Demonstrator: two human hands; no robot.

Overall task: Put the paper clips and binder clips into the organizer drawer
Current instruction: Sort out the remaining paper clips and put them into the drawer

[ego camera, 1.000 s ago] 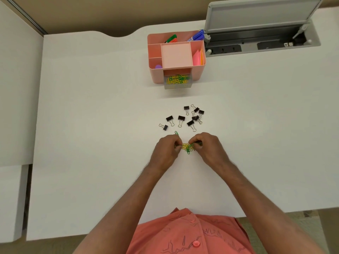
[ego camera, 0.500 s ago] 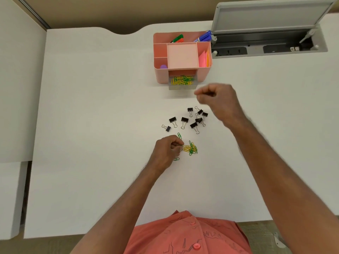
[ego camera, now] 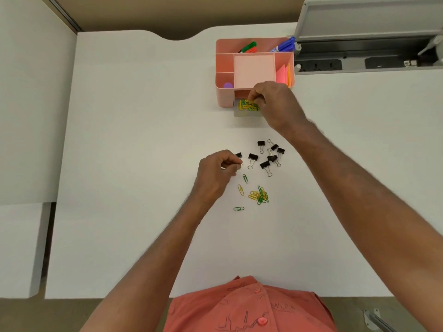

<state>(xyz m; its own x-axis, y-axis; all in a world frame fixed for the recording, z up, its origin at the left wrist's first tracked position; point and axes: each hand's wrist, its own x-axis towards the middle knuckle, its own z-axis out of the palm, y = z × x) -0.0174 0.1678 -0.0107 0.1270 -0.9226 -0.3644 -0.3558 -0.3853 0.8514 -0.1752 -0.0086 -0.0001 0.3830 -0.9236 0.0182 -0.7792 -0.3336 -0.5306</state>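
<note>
White desk [ego camera: 119,140] lies bare around both hands: right [ego camera: 275,104] pinches paper clips [ego camera: 249,105], left [ego camera: 215,173] pinches a binder clip [ego camera: 239,156].

- organizer [ego camera: 224,97]: salmon pink; its drawer [ego camera: 247,113] clear grey
- paper clips [ego camera: 260,195]: yellow and green
- binder clips [ego camera: 265,165]: black with silver handles
- desk [ego camera: 134,130]: plain white
- shirt [ego camera: 249,307]: coral, thin dark line pattern
- markers [ego camera: 249,47]: green, blue

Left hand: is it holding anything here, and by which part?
The left hand pinches a black binder clip by its wire handles; the black body sticks out past the fingertips. Whether it is lifted off the desk cannot be told.
</note>
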